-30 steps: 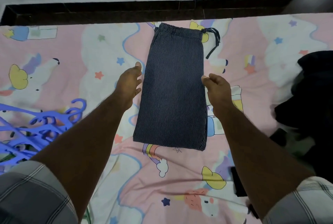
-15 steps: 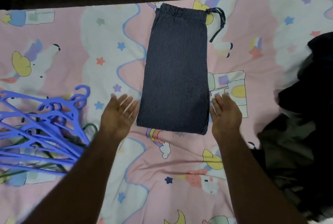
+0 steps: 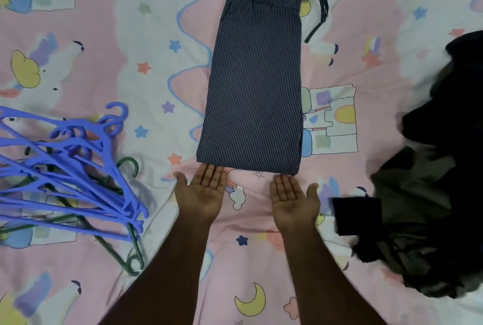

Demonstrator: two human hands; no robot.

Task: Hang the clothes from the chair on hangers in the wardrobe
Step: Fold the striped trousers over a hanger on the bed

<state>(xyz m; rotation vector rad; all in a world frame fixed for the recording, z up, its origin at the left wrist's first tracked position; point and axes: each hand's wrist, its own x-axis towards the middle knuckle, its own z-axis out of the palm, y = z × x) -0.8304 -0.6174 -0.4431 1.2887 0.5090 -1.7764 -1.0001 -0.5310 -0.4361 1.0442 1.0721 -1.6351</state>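
Beyond both palms (image 3: 202, 194) (upturned): striped trousers (image 3: 253, 84).

Bed w/ cartoon sheet (image 3: 136, 37), striped trousers (image 3: 253, 84), hangers (image 3: 65, 168), dark clothes (image 3: 431, 194)

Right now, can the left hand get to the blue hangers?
Probably yes. The left hand lies open, palm up, holding nothing, at the near edge of the striped trousers. The blue hangers lie in a pile further left on the bedsheet, with only bare sheet between.
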